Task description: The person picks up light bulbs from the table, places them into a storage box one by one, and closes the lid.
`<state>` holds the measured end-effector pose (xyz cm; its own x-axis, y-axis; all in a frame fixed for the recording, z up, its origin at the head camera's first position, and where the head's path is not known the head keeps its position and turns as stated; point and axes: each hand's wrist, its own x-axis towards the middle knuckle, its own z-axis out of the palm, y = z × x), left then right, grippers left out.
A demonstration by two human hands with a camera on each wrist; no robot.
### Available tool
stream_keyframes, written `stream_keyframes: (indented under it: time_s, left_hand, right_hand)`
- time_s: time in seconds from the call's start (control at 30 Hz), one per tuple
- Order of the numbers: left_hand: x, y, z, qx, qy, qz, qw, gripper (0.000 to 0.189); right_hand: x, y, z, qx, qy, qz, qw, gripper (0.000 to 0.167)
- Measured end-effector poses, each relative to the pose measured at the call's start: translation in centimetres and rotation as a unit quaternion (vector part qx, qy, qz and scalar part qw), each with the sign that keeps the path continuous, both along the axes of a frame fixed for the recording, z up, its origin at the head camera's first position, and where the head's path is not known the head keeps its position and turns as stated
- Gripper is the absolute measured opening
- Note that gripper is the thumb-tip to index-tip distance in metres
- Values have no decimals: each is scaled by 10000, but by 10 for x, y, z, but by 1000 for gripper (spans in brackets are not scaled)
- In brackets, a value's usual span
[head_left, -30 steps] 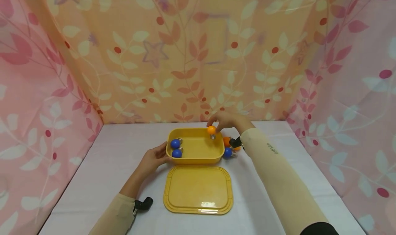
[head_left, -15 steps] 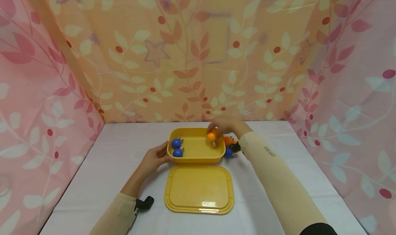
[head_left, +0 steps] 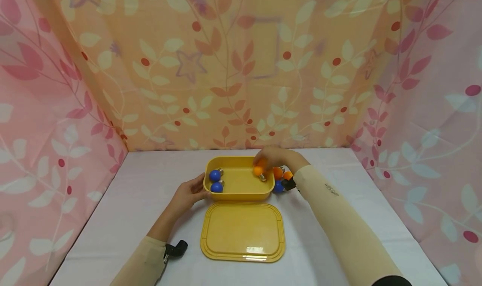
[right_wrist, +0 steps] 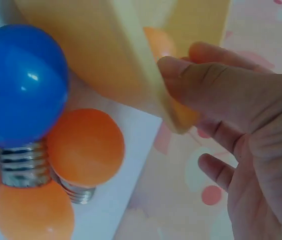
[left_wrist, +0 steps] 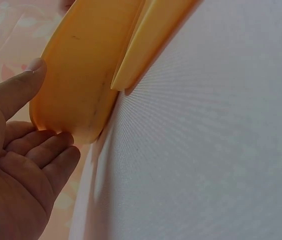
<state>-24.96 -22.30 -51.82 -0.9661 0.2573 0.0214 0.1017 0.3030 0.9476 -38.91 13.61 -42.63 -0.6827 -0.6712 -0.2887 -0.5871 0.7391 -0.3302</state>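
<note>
A yellow plastic box [head_left: 241, 196] stands on the white cloth. My left hand [head_left: 188, 193] holds its left end, thumb at the rim and fingers against the outer wall, as the left wrist view shows. My right hand [head_left: 278, 157] reaches over the right rim and pinches an orange light bulb [head_left: 258, 171] inside the box, its metal base tilted down to the right. In the right wrist view the rim hides part of that bulb and some fingertips. Two blue light bulbs, an upper one [head_left: 215, 176] and a lower one [head_left: 216, 187], lie at the box's left end.
The box's yellow lid [head_left: 242, 231] lies flat in front of it. Right of the box, outside, are a blue bulb [right_wrist: 23, 85] and orange bulbs [right_wrist: 87, 147], partly hidden by the right wrist in the head view. Patterned curtains [head_left: 233, 68] enclose the table's back and sides.
My right hand has lowered the orange bulb from rim height into the right part of the box, and the bulb's base has tilted rightward. My left hand has stayed on the box.
</note>
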Motion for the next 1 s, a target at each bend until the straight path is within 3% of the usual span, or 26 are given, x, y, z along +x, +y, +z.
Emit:
stream_keyframes:
  time_s: [0.27,0.47,0.7,1.0]
  left_hand:
    - [0,1,2,-87,-35,103,9999,87]
    - [0,2,1,-119,-75,133,9998,86]
    - [3,2,1,-145,-184,182,9996,86]
    - [2,3,3,-244,-208,261,9991,90]
  right_hand:
    - [12,20,17,-730,659,-83,9951,39]
    - [26,42,18,-1244,806,-401,9881,36]
    - [47,68,8,-1545,1184,-1013,9756,33]
    - [72,96,-22,-1978,1673,-1913,9467,40]
